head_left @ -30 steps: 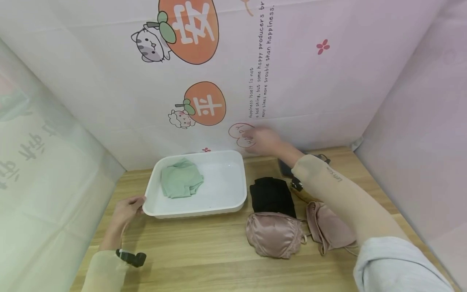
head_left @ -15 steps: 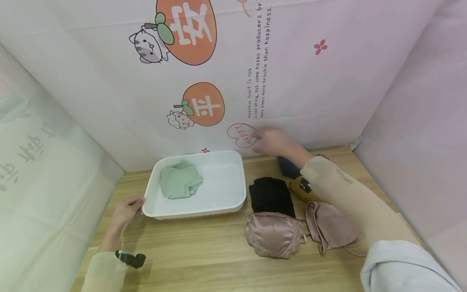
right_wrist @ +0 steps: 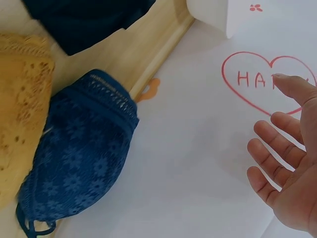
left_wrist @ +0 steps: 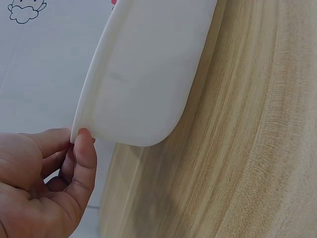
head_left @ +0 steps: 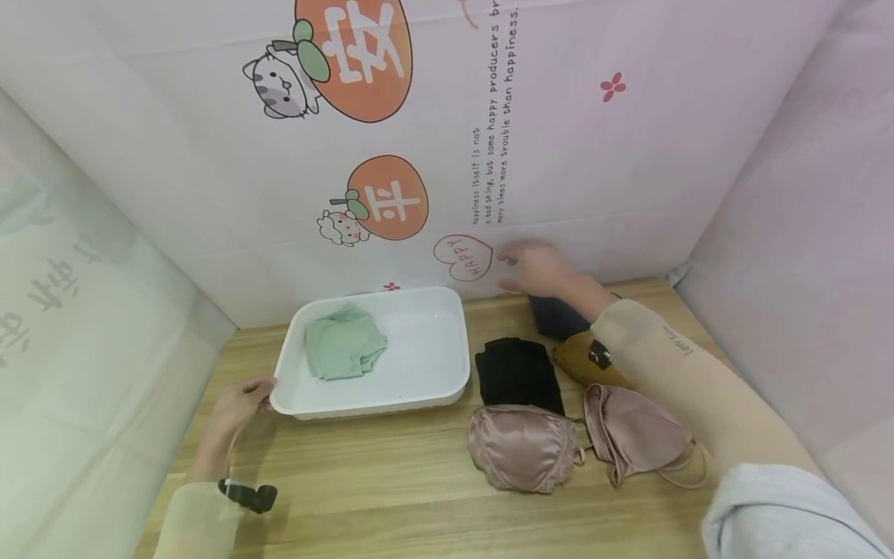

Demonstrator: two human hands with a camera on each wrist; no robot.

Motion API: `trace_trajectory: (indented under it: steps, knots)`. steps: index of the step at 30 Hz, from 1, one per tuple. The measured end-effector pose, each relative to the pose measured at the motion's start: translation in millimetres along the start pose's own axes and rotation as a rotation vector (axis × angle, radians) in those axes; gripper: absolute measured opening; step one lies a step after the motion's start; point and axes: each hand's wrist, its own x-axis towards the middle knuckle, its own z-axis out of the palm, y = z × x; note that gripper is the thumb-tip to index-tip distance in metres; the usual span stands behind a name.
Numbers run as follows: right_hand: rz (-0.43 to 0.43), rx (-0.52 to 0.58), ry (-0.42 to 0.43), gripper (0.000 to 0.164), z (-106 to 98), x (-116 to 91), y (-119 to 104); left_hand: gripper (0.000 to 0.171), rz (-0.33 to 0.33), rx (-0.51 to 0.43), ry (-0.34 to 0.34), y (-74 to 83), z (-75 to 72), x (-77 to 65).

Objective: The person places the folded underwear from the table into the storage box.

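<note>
While LH [head_left: 240, 402] pinches tub [head_left: 426, 341], RH [head_left: 543, 269] hovers

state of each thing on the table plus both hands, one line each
white tray, upright
green cloth, folded in white tray
black cloth, folded
left pink bra, folded
right pink bra, folded
mustard bra, partly hidden
blue bra, folded
left hand, pinching white tray edge
right hand, holding nothing

looking forward and down from the head over the table [head_left: 363, 497]; close from the left wrist on the white tray [left_wrist: 146, 84], upper centre; close from the right wrist on the heart print [right_wrist: 262, 79], upper right, shared mid-frame with the head view.
</note>
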Motion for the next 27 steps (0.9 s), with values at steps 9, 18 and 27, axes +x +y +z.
trace_trajectory:
  steps: [9,18,27]
  knots:
    - [0.034,-0.015,0.025,0.054,-3.0,-8.6,18.9,0.058,-0.016,-0.006,0.011,3.0,-0.8,-0.7]
    - [0.060,-0.022,0.020,0.057,-4.7,-19.4,39.2,0.057,-0.019,-0.002,0.008,1.3,0.4,-0.8]
    - [0.093,0.020,-0.011,0.063,-10.4,-31.3,58.7,0.060,-0.015,0.034,0.001,1.8,-1.3,-0.2]
